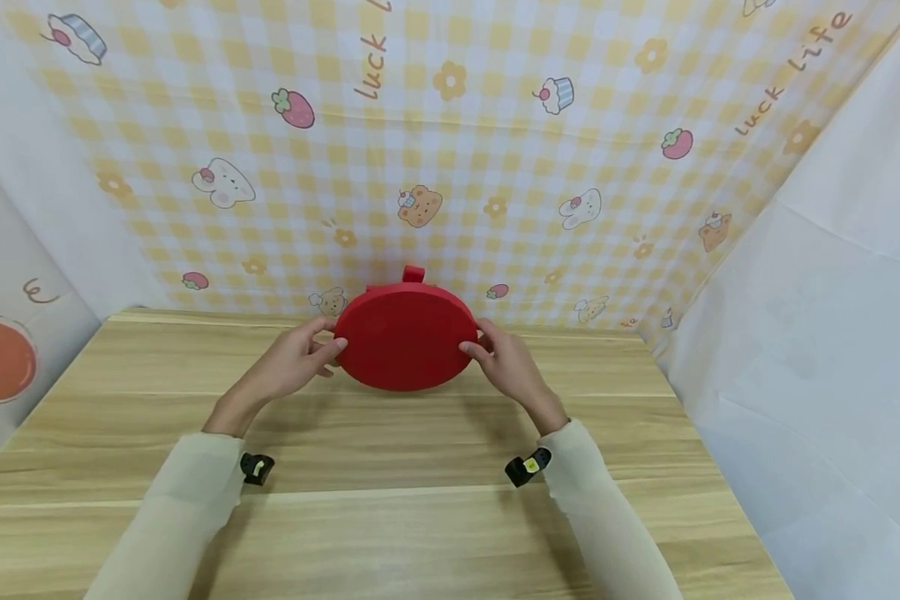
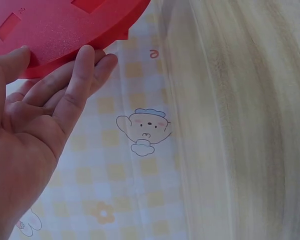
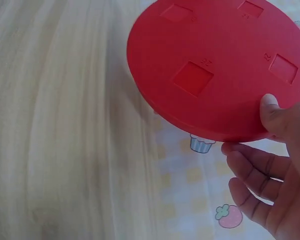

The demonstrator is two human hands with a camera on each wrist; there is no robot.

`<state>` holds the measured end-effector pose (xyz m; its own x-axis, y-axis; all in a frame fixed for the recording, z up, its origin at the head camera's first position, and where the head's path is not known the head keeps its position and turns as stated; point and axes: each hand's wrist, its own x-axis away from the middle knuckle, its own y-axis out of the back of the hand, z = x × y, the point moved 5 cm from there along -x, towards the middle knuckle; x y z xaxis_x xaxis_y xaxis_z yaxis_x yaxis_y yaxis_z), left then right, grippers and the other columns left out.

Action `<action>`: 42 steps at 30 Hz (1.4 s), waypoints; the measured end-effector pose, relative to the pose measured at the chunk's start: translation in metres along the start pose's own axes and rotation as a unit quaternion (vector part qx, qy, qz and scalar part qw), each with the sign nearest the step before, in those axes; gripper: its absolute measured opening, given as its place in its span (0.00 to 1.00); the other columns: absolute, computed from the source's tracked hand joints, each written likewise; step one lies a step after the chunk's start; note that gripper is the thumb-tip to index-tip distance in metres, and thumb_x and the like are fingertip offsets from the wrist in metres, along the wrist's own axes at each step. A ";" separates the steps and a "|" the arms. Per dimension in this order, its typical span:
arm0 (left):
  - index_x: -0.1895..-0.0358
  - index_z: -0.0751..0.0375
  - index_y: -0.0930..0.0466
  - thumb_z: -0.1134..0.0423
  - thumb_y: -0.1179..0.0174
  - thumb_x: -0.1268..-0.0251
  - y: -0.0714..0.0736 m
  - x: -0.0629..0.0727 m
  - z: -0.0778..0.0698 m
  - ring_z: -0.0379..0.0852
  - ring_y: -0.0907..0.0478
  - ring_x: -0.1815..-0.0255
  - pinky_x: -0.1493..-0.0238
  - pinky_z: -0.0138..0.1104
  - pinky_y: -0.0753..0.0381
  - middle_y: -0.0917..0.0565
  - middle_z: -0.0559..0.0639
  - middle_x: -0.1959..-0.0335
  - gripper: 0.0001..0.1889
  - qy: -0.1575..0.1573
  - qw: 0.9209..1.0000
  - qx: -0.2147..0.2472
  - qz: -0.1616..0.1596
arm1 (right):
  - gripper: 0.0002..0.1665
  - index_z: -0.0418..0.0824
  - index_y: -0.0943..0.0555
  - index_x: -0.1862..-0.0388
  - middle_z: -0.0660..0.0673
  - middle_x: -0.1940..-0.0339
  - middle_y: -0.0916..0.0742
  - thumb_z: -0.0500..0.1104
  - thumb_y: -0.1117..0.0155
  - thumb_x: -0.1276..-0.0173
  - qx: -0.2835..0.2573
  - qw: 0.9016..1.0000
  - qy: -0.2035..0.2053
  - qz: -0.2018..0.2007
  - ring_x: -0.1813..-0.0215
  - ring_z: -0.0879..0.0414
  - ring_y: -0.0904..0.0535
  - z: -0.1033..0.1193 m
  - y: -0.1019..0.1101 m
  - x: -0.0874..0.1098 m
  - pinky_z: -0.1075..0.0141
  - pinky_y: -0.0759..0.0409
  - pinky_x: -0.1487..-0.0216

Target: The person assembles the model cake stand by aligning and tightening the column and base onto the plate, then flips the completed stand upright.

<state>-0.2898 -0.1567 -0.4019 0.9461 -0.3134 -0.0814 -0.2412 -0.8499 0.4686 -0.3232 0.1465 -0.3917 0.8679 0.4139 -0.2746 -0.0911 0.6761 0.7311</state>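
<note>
A round red plastic disc [image 1: 407, 340] is held up at the back of the table, its flat face turned toward me. My left hand [image 1: 302, 360] pinches its left edge, thumb on the near face and fingers behind. On the opposite edge my right hand [image 1: 508, 365] grips in the same way. Square recesses with small raised markings show on the face of the red disc [image 3: 225, 65] in the right wrist view. A small red tab [image 1: 413, 273] sticks up behind the top edge. Most of the disc's back is hidden.
The wood-grain table [image 1: 360, 533] spreads out in front of both arms. Behind it hangs a yellow checked cloth [image 1: 450, 150] with cartoon prints. A white sheet [image 1: 817, 333] borders the right side, and a printed sheet [image 1: 15, 250] the left. Black bands [image 1: 528, 467] sit at the wrists.
</note>
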 end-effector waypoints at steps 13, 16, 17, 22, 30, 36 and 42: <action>0.43 0.69 0.27 0.58 0.48 0.22 0.005 -0.009 -0.004 0.47 0.13 0.66 0.65 0.45 0.13 0.12 0.61 0.64 0.17 0.015 1.000 -0.018 0.001 | 0.14 0.37 0.21 0.46 0.43 0.60 0.11 0.43 0.40 0.25 -0.014 0.999 -0.010 0.029 0.64 0.53 0.16 0.005 0.007 -0.014 0.64 0.23 0.65; 0.44 0.68 0.27 0.55 0.48 0.22 0.008 -0.012 -0.004 0.49 0.13 0.67 0.67 0.46 0.14 0.12 0.60 0.66 0.17 0.025 0.999 -0.034 0.012 | 0.14 0.37 0.20 0.47 0.44 0.63 0.12 0.43 0.39 0.26 -0.020 0.999 -0.026 0.029 0.69 0.55 0.21 0.003 0.008 -0.017 0.66 0.23 0.67; 0.44 0.67 0.27 0.55 0.48 0.22 0.009 -0.012 -0.005 0.51 0.12 0.67 0.67 0.47 0.14 0.12 0.61 0.66 0.18 0.030 0.999 -0.036 0.017 | 0.14 0.37 0.20 0.47 0.44 0.63 0.12 0.43 0.39 0.26 -0.024 0.999 -0.032 0.030 0.69 0.55 0.22 0.003 0.008 -0.018 0.66 0.23 0.67; 0.42 0.65 0.27 0.52 0.49 0.22 0.012 -0.015 -0.004 0.57 0.12 0.64 0.66 0.47 0.15 0.13 0.59 0.68 0.20 0.060 0.997 -0.044 0.037 | 0.15 0.38 0.20 0.45 0.43 0.61 0.11 0.43 0.39 0.26 -0.048 0.997 -0.058 0.033 0.67 0.55 0.18 0.000 0.009 -0.021 0.66 0.18 0.65; 0.45 0.64 0.27 0.49 0.51 0.22 0.011 -0.018 -0.004 0.59 0.13 0.65 0.71 0.44 0.20 0.13 0.60 0.71 0.21 0.079 0.996 -0.029 0.043 | 0.22 0.40 0.23 0.35 0.40 0.60 0.11 0.44 0.40 0.25 -0.106 0.990 -0.084 0.046 0.66 0.54 0.16 -0.006 0.009 -0.025 0.59 0.15 0.64; 0.49 0.64 0.24 0.49 0.51 0.22 0.007 -0.019 0.001 0.56 0.13 0.69 0.76 0.38 0.25 0.13 0.57 0.75 0.19 0.087 0.995 -0.016 0.035 | 0.22 0.41 0.23 0.35 0.42 0.61 0.11 0.45 0.41 0.25 -0.108 0.989 -0.092 0.046 0.66 0.55 0.17 -0.010 0.007 -0.025 0.66 0.17 0.66; 0.47 0.64 0.23 0.49 0.51 0.22 0.002 -0.022 0.003 0.49 0.15 0.74 0.80 0.32 0.30 0.15 0.52 0.78 0.20 0.091 0.995 -0.012 0.027 | 0.24 0.40 0.24 0.33 0.40 0.62 0.11 0.46 0.41 0.24 -0.120 0.985 -0.113 0.040 0.67 0.56 0.17 -0.017 0.005 -0.024 0.58 0.15 0.63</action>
<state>-0.3118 -0.1530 -0.4018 0.9558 -0.2749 0.1042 -0.2899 -0.8227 0.4890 -0.3532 0.1502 -0.3922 0.9374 0.3438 -0.0555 -0.2533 0.7825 0.5689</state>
